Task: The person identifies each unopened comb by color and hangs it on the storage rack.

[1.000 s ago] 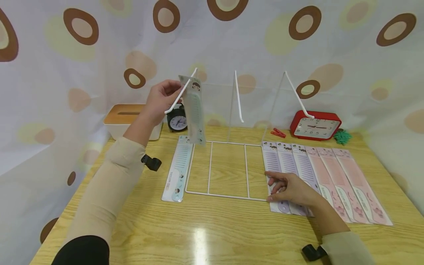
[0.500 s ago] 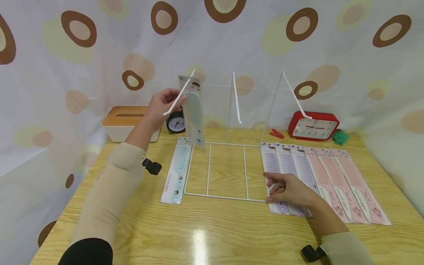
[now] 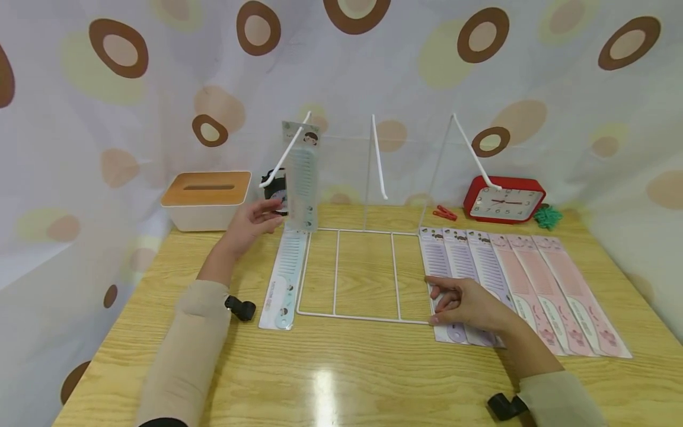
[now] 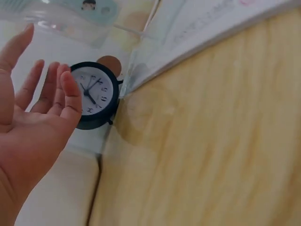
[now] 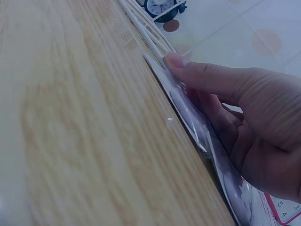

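Note:
A white wire display rack [image 3: 357, 317] stands on the table, with three prongs reaching forward at its top. From the left prong [image 3: 283, 157] hangs a light blue packaged comb [image 3: 301, 184]. My left hand [image 3: 246, 228] is beside its lower part, fingers spread and holding nothing; in the left wrist view a gap separates the hand [image 4: 40, 127] from the package. A second light blue comb [image 3: 283, 284] lies flat left of the rack. My right hand [image 3: 469, 305] touches the rack's front right corner with thumb and index finger, the other fingers bent over the purple packaged combs [image 3: 439, 258].
Several pink packaged combs [image 3: 560, 279] lie beside the purple ones. At the back are a tissue box [image 3: 205, 201] with a wooden lid, a black alarm clock [image 4: 94, 94], a red clock [image 3: 504, 201], a red clip [image 3: 444, 213] and a green tuft [image 3: 547, 217].
My left hand has come off the upper part of the hanging comb and moved down and left. The comb stays on the left prong. The right hand has kept its place.

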`<state>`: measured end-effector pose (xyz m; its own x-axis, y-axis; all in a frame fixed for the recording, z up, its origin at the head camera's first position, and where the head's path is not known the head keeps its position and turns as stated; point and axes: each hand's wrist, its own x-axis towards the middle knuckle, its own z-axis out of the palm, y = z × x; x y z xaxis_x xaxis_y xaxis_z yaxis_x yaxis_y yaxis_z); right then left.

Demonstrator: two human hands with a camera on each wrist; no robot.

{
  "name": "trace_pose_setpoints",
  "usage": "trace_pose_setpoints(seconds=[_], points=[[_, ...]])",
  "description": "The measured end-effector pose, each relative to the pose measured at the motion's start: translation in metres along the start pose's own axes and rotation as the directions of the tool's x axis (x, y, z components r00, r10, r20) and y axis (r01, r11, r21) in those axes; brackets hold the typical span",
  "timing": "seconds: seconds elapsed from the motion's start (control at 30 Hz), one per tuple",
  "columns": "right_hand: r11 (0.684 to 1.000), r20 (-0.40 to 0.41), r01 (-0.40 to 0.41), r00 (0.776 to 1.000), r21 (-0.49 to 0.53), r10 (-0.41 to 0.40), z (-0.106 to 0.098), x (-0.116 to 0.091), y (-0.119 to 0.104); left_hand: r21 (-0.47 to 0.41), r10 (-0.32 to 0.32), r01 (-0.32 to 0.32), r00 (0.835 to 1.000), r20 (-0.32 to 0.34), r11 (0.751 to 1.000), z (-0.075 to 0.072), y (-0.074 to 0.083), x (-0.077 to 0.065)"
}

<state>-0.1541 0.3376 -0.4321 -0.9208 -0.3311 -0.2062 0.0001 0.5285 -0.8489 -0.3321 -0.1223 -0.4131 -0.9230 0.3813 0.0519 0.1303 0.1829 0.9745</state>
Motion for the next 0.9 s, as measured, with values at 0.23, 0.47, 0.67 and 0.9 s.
trace_pose_setpoints(seconds=[0.23,0.47,0.67,0.9], points=[[0.999,0.025,-0.004,1.000,0.047,0.003,0.004,0.006,-0.003,-0.058,-0.204,0.210,0.975,0.091,0.976,-0.007,-0.025,-0.001],[1.000,0.019,-0.012,1.000,-0.015,0.013,0.008,0.006,-0.004,0.180,-0.225,0.206,0.970,0.093,0.962,-0.008,-0.030,0.001],[0.999,0.012,-0.020,1.000,-0.025,0.021,0.006,0.003,-0.009,0.360,-0.194,0.162,0.979,0.055,0.919,-0.002,-0.025,0.005],[0.999,-0.002,-0.014,1.000,-0.036,0.014,0.003,0.001,-0.007,0.395,-0.211,0.166,0.975,0.074,0.904,-0.009,-0.021,0.009]])
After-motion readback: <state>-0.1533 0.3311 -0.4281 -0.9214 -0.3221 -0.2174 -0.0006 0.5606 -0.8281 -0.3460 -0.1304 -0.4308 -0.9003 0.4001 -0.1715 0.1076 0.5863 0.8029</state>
